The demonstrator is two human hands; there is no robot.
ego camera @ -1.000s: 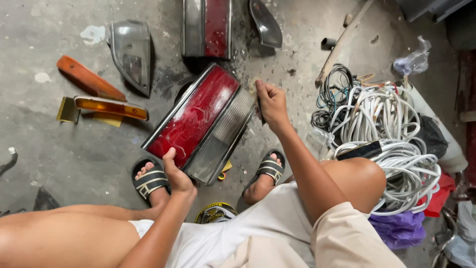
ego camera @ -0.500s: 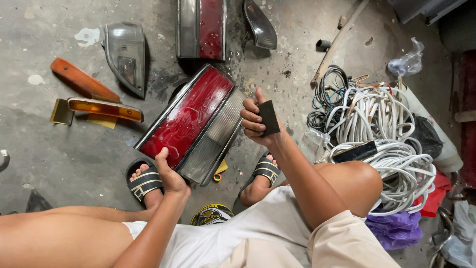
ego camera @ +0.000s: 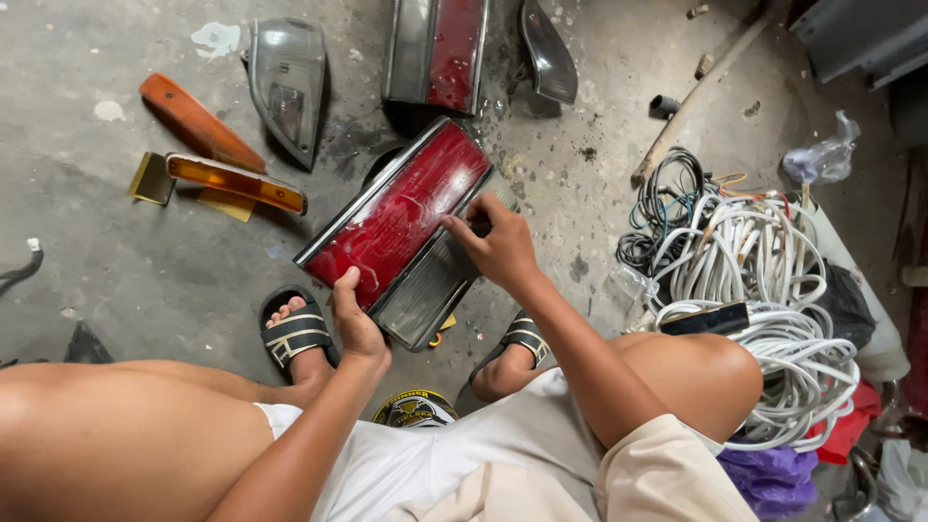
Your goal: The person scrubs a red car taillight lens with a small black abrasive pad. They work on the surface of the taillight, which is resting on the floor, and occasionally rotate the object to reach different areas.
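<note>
Now my right hand (ego camera: 498,246) has come back down, fingers pressed onto the red tail lamp (ego camera: 401,217) on the concrete floor (ego camera: 145,261) between my feet. My left hand (ego camera: 356,324) still pinches its near edge.

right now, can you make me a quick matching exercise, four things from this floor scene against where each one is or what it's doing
Things:
1. left hand
2. right hand
3. amber lamp lens
4. white cable coil

Places or states:
a. piled beside the right knee
b. grips the near end of the red tail light
c. rests on the tail light's far edge
d. lies on the concrete floor, left of the tail light

Pairs: 1-b, 2-c, 3-d, 4-a
</note>
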